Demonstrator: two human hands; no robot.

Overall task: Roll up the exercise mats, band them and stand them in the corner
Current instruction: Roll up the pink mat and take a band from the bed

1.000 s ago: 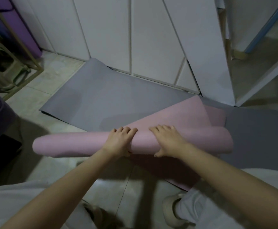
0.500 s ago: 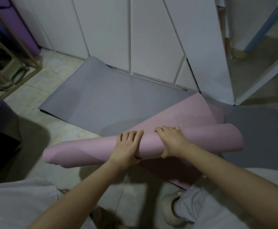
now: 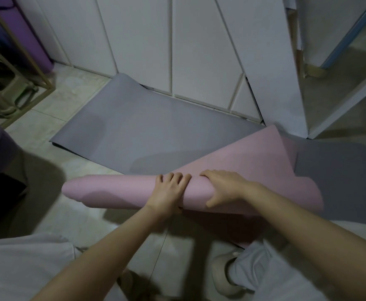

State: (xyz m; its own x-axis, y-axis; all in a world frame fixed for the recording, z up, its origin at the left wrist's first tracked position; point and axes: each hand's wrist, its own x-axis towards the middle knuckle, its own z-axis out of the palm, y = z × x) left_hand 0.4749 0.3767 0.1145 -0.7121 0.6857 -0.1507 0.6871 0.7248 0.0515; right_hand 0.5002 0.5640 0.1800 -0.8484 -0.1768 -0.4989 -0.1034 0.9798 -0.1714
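Curling over the part-rolled pink mat point(image 3: 116, 192), left hand point(image 3: 170, 193) and right hand point(image 3: 225, 187) grip it. The grey mat point(image 3: 156, 131) lies flat, unrolled.

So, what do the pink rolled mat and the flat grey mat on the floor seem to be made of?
Pink rolled mat: likely soft foam or rubber, matte; it curves into a roll without creasing. Flat grey mat: probably similar foam, matte; its far corner curls up.
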